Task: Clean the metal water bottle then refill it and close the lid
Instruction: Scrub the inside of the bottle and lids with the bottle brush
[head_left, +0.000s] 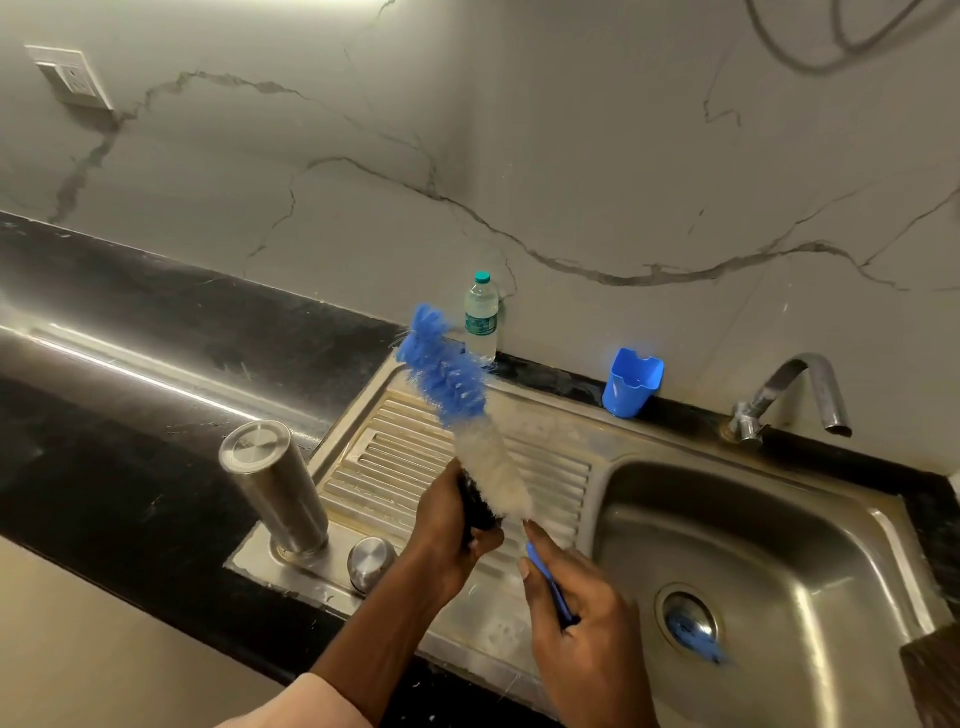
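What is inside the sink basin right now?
In the sink basin only the drain shows, with something blue and blurred at it; what it is cannot be told. The right hand covers the basin's near left corner.

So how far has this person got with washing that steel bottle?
Early on, it seems. The metal bottle stands upside down at the sink's left edge, its lid off beside it. In hand: the right hand holds the bottle brush by its blue handle, while the left hand grips something dark against the bristles. Whether scrubbing has happened is unclear. Refilling and closing remain.
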